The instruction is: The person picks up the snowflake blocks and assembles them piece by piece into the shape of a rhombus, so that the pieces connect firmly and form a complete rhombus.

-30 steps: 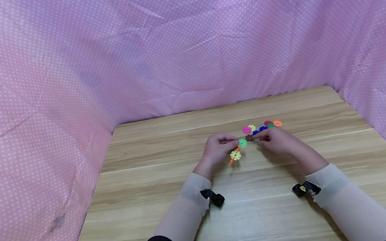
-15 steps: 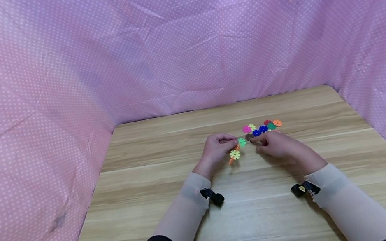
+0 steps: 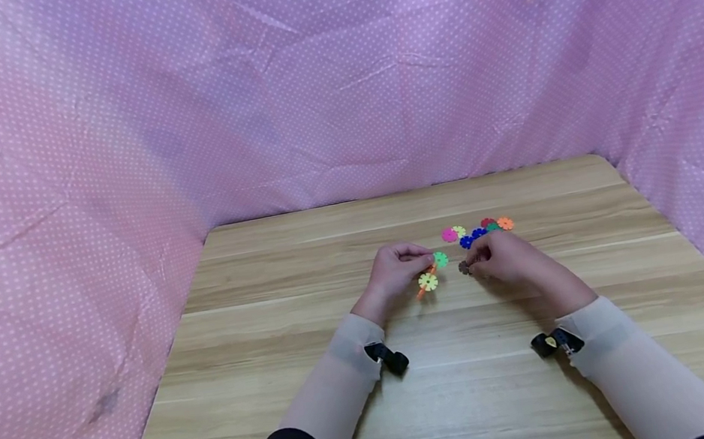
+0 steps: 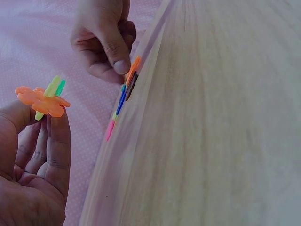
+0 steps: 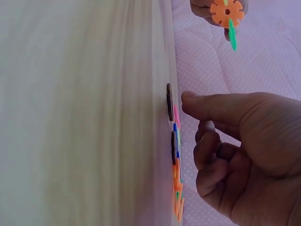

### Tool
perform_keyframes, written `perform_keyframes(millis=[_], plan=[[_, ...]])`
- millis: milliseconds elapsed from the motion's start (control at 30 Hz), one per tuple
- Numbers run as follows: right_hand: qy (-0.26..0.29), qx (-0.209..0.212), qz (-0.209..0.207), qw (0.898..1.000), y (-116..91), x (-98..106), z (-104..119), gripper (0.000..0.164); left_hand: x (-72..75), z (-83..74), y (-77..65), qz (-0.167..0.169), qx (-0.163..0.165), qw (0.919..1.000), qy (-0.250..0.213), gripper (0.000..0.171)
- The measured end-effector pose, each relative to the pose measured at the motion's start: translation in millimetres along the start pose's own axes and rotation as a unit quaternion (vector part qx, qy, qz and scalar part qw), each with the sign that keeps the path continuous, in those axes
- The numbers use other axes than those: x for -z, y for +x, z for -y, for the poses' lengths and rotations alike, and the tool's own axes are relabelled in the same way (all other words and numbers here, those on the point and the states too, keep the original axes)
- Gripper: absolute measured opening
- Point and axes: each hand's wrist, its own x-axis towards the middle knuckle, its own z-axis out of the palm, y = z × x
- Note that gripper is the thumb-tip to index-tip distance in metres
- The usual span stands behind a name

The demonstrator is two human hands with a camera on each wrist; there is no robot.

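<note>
Between thumb and fingers, my left hand (image 3: 394,271) pinches joined interlocking flower discs: an orange disc (image 4: 42,100) with a yellow disc (image 3: 428,282) and a green disc (image 3: 441,259) slotted into it. Just right of it, my right hand (image 3: 503,258) is low over the table, thumb extended and other fingers bent. A brown disc (image 3: 465,268) lies flat at its fingertips; the right wrist view shows a small gap between this brown disc (image 5: 170,102) and the thumb (image 5: 197,104). Another dark disc (image 5: 174,147) lies below that thumb.
Beyond the right hand, loose discs lie in a cluster: a pink disc (image 3: 449,235), blue discs (image 3: 467,242), a red disc (image 3: 487,223), an orange disc (image 3: 506,224) and others. The wooden table (image 3: 303,257) ends at a pink dotted curtain (image 3: 334,101).
The brown disc has slid from the cluster toward the person, and the right fingers have drawn back with it. The left hand stays almost still with its joined discs.
</note>
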Motion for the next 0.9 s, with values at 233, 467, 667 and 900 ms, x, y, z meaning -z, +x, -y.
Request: perform_keyframes(millis=[233,467,667,900], plan=[[0.009,0.005,0.000,1.000,3.0,-7.3,-4.2,0.031,-0.5,0.8,0.1,-0.002,0.004,0.9999,0.010,0.012],[0.043,0.007,-0.016,0.999,3.5,-6.8,-3.0,0.010,0.5,1.6,0.8,-0.001,0.005,0.9999,0.011,0.011],[0.083,0.006,-0.040,0.996,3.0,-4.4,-0.8,0.009,1.5,2.2,1.1,-0.004,0.009,0.9999,0.005,0.011],[0.121,0.050,-0.086,0.988,4.3,-2.3,0.7,0.014,0.6,2.8,1.9,-0.004,0.004,1.0000,0.006,0.012]])
